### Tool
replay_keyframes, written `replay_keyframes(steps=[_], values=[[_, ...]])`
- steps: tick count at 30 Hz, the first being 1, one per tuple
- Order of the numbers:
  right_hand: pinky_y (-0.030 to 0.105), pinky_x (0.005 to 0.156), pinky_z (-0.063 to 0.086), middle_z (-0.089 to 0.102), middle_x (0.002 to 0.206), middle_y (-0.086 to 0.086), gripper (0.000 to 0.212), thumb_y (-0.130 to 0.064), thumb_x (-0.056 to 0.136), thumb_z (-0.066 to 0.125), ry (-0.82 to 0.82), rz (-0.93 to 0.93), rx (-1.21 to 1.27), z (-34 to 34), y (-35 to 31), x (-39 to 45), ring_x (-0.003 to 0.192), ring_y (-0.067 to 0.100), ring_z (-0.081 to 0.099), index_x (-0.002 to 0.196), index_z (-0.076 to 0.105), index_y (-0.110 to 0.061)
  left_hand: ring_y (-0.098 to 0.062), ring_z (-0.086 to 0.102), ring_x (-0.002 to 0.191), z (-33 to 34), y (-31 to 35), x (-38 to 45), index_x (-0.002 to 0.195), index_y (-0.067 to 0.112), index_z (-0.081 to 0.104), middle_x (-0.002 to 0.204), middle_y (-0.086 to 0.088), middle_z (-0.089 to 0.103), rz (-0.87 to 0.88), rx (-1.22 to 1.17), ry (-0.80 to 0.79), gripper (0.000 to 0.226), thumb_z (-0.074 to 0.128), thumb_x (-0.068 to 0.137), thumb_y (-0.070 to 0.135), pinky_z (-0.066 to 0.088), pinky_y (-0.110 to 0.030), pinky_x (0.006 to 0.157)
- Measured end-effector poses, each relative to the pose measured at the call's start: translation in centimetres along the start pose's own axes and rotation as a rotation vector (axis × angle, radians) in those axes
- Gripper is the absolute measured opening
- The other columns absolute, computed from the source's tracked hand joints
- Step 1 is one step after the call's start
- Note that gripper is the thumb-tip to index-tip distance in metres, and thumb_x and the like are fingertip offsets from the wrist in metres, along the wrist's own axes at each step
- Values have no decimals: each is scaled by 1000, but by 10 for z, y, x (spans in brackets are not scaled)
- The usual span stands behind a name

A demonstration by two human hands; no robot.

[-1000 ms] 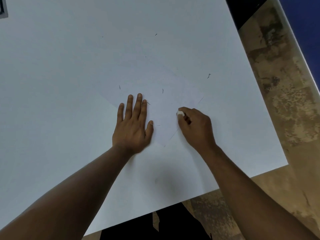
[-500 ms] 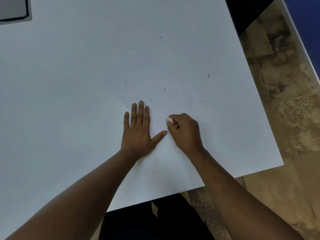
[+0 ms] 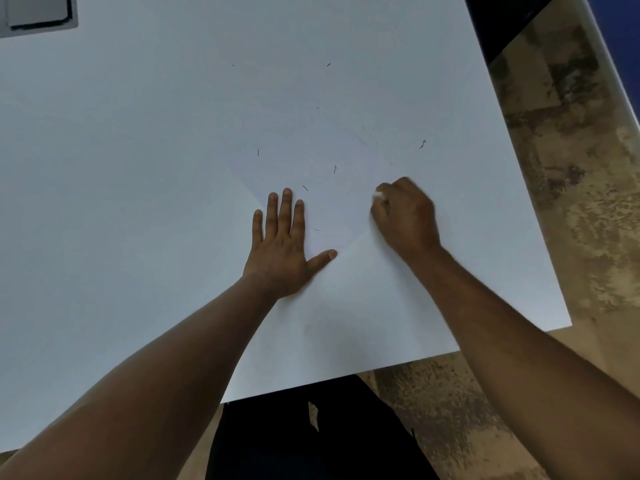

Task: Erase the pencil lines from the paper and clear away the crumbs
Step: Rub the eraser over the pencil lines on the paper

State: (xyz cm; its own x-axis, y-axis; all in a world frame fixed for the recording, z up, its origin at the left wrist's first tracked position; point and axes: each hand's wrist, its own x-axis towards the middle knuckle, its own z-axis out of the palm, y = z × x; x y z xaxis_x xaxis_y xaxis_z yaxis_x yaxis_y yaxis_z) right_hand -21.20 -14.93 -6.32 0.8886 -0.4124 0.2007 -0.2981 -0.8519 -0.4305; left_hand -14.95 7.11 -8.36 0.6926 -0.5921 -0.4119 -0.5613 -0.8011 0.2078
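Left hand (image 3: 280, 244) presses flat on the paper (image 3: 332, 202); right hand (image 3: 405, 216) pinches an eraser (image 3: 378, 195). Hard rubbing near the paper's unheld right corner could crease or tear it.

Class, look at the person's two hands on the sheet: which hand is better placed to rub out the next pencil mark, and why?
Probably the right hand: it already pinches the eraser, close to dark specks on the paper. The left hand lies flat, pinning the sheet.
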Motion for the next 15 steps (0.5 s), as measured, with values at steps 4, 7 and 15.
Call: replay_keyframes(steps=[4,7,15], values=[[35,65,50,60,81,8,12,-11,90,57,-168,-237,87,14,-38,-35,73,26,57,90,69,-6,-25,-36,151,4,-2,0,161,13,-19,160,-4,-42,11,7,35,107,3,86,87,-17,-50,124],[37,61,50,59,83,9,14,-10,91,54,-207,-317,30,21,-37,-36,73,25,55,91,67,-5,-25,-35,151,5,-2,-1,161,13,-19,164,-6,-37,8,18,48,106,4,87,86,-16,-49,124],[32,59,45,56,80,13,17,-10,86,54,-13,18,-139,-9,39,24,69,31,57,82,69,-3,-22,-37,151,4,-1,-1,161,14,-17,159,0,-42,-3,-4,55,108,4,85,87,-17,-49,124]])
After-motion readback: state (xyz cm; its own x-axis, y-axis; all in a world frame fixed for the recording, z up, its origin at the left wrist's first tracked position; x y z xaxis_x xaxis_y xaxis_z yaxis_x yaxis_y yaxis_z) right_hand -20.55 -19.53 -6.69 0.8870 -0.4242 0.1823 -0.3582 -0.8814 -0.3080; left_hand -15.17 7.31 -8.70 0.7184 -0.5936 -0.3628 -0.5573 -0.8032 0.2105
